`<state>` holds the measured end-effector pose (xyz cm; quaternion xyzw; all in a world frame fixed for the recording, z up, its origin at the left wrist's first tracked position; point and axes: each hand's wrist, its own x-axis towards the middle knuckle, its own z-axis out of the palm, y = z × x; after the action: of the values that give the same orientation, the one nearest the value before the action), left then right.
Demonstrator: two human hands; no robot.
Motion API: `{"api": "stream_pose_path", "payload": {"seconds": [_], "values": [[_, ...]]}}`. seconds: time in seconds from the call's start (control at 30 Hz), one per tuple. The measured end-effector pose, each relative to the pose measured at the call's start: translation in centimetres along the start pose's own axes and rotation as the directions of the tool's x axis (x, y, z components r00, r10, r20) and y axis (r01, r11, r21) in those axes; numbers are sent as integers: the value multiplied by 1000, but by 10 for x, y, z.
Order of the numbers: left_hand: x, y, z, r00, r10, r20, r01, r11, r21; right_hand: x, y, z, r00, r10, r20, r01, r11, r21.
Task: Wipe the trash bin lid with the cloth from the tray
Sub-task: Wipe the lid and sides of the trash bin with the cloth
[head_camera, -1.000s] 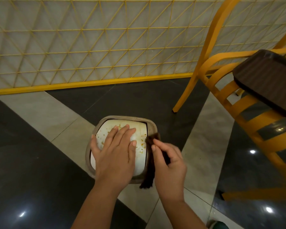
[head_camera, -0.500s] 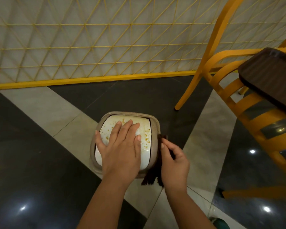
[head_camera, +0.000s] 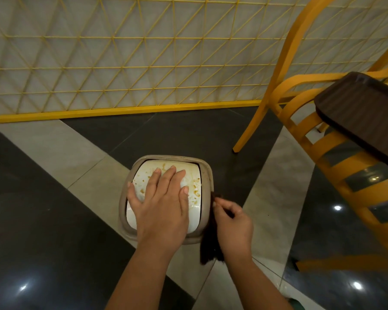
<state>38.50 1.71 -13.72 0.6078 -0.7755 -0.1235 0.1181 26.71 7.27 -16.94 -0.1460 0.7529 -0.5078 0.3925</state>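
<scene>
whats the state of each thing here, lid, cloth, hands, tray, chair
trash bin lid: closed, spattered with brown stains
cloth: dark, hanging down beside the lid's right edge
left hand: flat on the lid, fingers straight
right hand: pinching the cloth at the lid's right rim
tray: dark, resting on the chair, nothing seen on it
chair: yellow, standing upright on the floor

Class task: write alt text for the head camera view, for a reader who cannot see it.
A left hand presses flat on a stained white trash bin lid while the right hand pinches a dark cloth at the bin's right edge. A yellow chair holding a dark tray stands to the right.
</scene>
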Motion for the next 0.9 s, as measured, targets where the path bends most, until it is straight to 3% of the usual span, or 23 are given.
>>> {"api": "stream_pose_path", "payload": {"seconds": [0.13, 0.4, 0.6, 0.8, 0.9], "values": [[0, 1, 0, 1000, 2, 2, -2, 1000, 9, -34, 21, -10, 998, 57, 40, -58, 998, 6], [1, 2, -1, 1000, 0, 13, 0, 1000, 14, 20, -2, 5, 998, -65, 13, 66, 996, -66], [5, -5, -4, 1000, -4, 13, 4, 999, -33, -35, 34, -5, 999, 25, 30, -25, 1000, 15], [4, -8, -6, 1000, 12, 21, -11, 999, -52, -43, 11, 2, 971, -237, 10, 236, 970, 63], [5, -7, -5, 1000, 12, 20, -11, 999, -35, -11, -1, 4, 990, -141, 23, 140, 989, 56]]}}
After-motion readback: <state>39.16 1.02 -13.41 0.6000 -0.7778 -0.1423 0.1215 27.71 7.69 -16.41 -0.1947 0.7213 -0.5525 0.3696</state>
